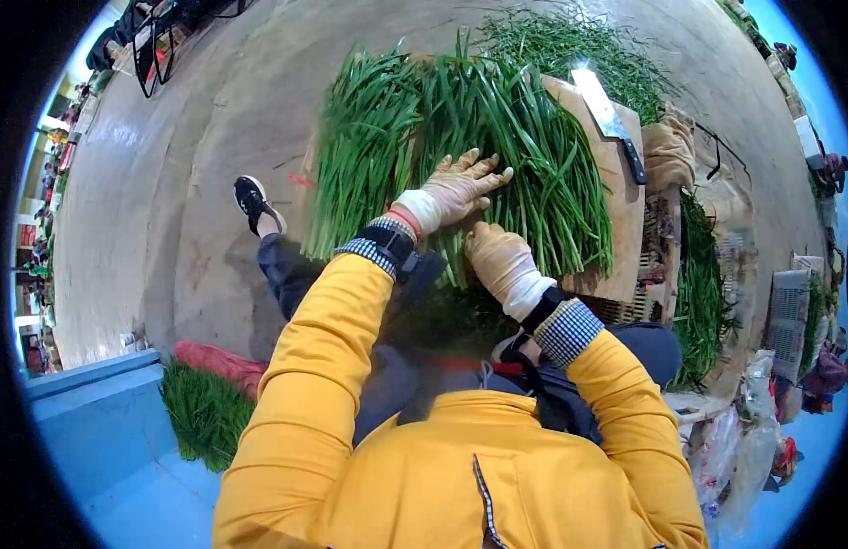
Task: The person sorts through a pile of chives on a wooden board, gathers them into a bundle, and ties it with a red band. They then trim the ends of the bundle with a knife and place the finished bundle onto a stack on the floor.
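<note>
Long green leafy stalks (534, 137) lie side by side in a wide layer on a wooden board (625, 210). My left hand (458, 188), in a pale glove, rests on top of the stalks with its fingers spread. Just below and to the right, my right hand (503, 263), also gloved, is curled at the lower ends of the stalks. What its fingers hold is hidden. A large knife (609, 114) with a black handle lies on the board's right side, its blade pointing away from me.
Loose green trimmings (579, 46) lie beyond the board. A tan cloth (669, 151) and a crate with greens (698, 293) are at the right. At the lower left, more greens (204, 412) sit by a red cloth (224, 364) and a blue container (103, 403).
</note>
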A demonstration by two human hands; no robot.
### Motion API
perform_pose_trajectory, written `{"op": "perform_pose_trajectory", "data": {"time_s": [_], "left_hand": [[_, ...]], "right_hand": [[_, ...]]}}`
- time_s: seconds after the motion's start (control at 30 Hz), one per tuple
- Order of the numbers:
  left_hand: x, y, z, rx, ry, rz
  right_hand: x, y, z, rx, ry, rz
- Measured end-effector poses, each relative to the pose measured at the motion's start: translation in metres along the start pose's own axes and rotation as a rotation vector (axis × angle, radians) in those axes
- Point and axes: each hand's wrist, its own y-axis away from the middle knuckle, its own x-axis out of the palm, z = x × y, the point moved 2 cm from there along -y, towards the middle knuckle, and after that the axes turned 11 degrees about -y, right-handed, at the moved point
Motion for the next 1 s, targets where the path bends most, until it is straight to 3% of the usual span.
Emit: {"op": "perform_pose_trajectory", "data": {"time_s": [0.1, 0.17, 0.23, 0.3, 0.37, 0.43, 0.5, 0.53, 0.63, 0.73, 0.77, 0.8, 0.87, 1.0], "left_hand": [[-0.005, 0.001, -0.003, -0.035, -0.004, 0.023], [-0.009, 0.002, -0.003, -0.036, 0.001, 0.028], [-0.008, 0.002, -0.004, -0.034, -0.007, 0.019], [-0.003, 0.002, -0.004, -0.028, -0.029, 0.011], [-0.005, 0.002, -0.002, -0.019, -0.065, -0.002], [-0.007, 0.003, -0.003, -0.026, -0.020, 0.010], [-0.010, 0.003, -0.004, -0.022, -0.034, 0.015], [-0.011, 0.005, -0.005, -0.020, -0.046, 0.022], [-0.005, 0.000, 0.000, -0.015, 0.050, 0.060], [0.005, 0.000, 0.001, -0.012, -0.014, -0.039], [-0.003, 0.001, 0.000, -0.007, 0.037, 0.047], [-0.003, -0.002, 0.003, -0.003, 0.035, 0.022], [0.001, 0.002, -0.001, 0.010, 0.040, 0.013], [-0.004, 0.002, -0.002, 0.003, -0.006, 0.008]], "right_hand": [[0.002, 0.005, 0.000, -0.034, 0.075, 0.019], [-0.004, 0.020, 0.001, -0.092, -0.021, 0.297], [-0.038, 0.035, 0.012, -0.301, -0.043, 0.579], [-0.072, 0.041, 0.014, -0.337, -0.246, 0.751], [-0.114, 0.044, 0.027, -0.228, -0.652, 1.134], [-0.145, 0.036, 0.037, -0.508, -0.894, 1.087], [-0.187, -0.001, 0.023, -0.509, -0.831, 0.836], [-0.191, -0.011, 0.012, -0.507, -0.834, 0.831], [-0.190, -0.047, -0.028, -0.152, 0.053, 0.105], [-0.125, -0.014, -0.002, -0.252, -0.047, 0.096], [-0.097, 0.007, 0.015, -0.274, -0.110, 0.226], [-0.069, 0.022, 0.023, -0.424, -0.027, 0.244], [-0.033, 0.030, 0.027, -0.381, 0.167, 0.301], [-0.020, 0.049, 0.020, -0.500, 0.148, 0.339]]}}
